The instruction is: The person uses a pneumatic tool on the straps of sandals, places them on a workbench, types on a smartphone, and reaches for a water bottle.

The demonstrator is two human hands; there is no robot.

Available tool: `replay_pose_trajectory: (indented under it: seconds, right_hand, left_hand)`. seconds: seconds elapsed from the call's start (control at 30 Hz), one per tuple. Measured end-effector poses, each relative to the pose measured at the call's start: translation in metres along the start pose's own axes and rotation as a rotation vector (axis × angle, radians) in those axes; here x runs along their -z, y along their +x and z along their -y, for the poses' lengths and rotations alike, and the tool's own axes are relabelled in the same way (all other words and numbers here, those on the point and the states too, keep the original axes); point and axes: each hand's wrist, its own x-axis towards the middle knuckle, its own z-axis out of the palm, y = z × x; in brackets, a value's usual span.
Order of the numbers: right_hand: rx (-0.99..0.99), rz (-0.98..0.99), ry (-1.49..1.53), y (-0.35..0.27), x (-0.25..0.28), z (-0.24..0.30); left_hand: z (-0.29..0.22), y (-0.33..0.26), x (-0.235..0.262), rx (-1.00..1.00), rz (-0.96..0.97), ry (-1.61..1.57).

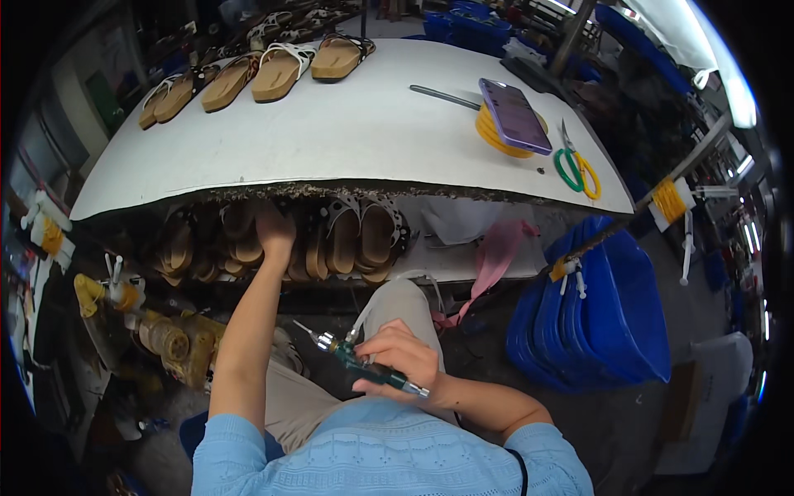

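Note:
My left hand [274, 226] reaches in under the table top to the shelf, among sandals standing close together. Its fingers are lost in shadow, so I cannot tell whether they grip one. Nearest to it are sandals [241, 245] with tan footbeds; others [342, 241] with light and spotted straps stand to its right. Above my lap my right hand [403, 354] is closed around a dark green pen-shaped tool [374, 374]. A thin metal nozzle points from the tool to the upper left, and a pale hose seems to join it near the front.
On the white table [331, 140], cork-soled sandals [281, 73] stand in a row at the back left. A purple phone [514, 116] leans on a yellow roll [495, 139], beside scissors [571, 161]. Stacked blue baskets [595, 306] stand right. Pink cloth [499, 256] hangs from the shelf.

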Motion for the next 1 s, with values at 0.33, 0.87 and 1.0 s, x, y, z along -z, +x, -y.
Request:
replay_pose_trajectory:
  seconds: [0.33, 0.87, 1.0]
  right_hand:
    - [-0.090, -0.016, -0.077, 0.005, 0.002, 0.000]
    - [0.095, 0.133, -0.429, 0.041, -0.043, 0.010]
    - [0.059, 0.148, -0.456, 0.044, -0.046, 0.012]
  left_hand:
    - [-0.010, -0.058, 0.111, 0.566, -0.101, -1.401]
    - [-0.075, -0.143, 0.234, 0.706, 0.271, -2.676]
    - [-0.095, -0.142, 0.252, 0.778, 0.150, -2.231]
